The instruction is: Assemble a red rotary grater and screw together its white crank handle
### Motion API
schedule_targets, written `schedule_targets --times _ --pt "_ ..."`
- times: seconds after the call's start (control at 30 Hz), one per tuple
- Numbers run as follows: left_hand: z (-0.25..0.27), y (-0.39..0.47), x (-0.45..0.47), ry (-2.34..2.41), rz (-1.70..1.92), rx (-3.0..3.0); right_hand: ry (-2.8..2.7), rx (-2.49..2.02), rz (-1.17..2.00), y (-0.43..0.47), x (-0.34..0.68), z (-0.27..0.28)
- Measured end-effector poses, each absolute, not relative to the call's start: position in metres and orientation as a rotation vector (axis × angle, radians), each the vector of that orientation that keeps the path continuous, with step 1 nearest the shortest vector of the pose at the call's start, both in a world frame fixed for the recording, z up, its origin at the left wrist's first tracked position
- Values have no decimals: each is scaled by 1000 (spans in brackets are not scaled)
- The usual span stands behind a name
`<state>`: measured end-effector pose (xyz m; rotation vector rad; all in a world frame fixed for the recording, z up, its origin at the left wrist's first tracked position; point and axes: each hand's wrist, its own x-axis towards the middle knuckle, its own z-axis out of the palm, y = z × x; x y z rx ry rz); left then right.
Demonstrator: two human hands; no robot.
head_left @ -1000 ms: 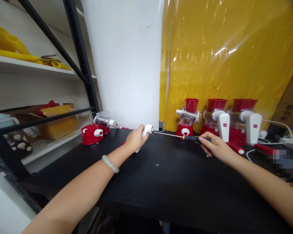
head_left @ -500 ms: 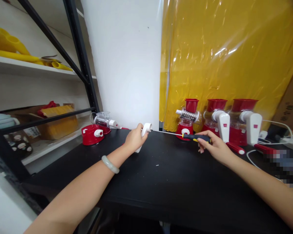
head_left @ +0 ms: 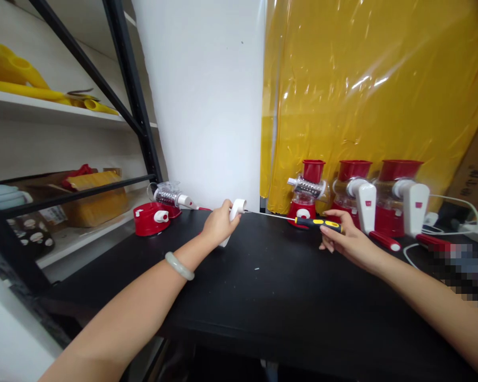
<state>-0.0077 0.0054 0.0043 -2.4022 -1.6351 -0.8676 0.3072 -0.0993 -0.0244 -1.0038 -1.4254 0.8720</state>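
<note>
My left hand [head_left: 219, 223] is closed around a white crank handle [head_left: 238, 208], its round white socket facing right and its lower arm showing below my fingers. A long-shafted screwdriver [head_left: 316, 223] with a black and yellow grip lies between the thumb and fingers of my right hand [head_left: 342, 233]. The shaft runs left, and its tip is at the socket's opening; whether it meets a screw inside is hidden. Left of my hands sit a red grinder base [head_left: 151, 218] and a clear drum housing with a metal grating drum [head_left: 168, 196].
An assembled red grater [head_left: 307, 193] stands behind the screwdriver. Two more red graters [head_left: 354, 185] with white cranks stand at right, beside white cables [head_left: 458, 228]. A black-framed shelf [head_left: 131, 95] rises at left. A small white scrap [head_left: 257, 269] lies on the black table [head_left: 239, 307].
The screwdriver's grip has turned in my right hand, so more of its yellow shows now. My left hand and the white crank handle have stayed almost in place.
</note>
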Motion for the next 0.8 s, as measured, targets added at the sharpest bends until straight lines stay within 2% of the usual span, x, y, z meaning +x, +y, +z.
schedule_targets --times 0.13,0.23,0.37,0.5,0.57,0.8 --pt "-1 9 -8 -1633 -877 -2405 -1628 -1177 580 -101 315 -24" --pt "-3 6 -5 -1603 -827 -2418 -1620 -1318 524 -100 322 -22" --pt "-3 0 0 -1540 -802 -2421 -1522 -1412 607 -98 325 -19" --pt "-4 2 -1 -1521 -867 -2430 -1362 -1253 880 -94 326 -19" --pt "-5 5 -3 -1518 -940 -2458 -1366 -1161 908 -94 327 -20" --pt "-4 10 -7 -1542 -1051 -2478 -1785 -1349 408 -97 334 -19"
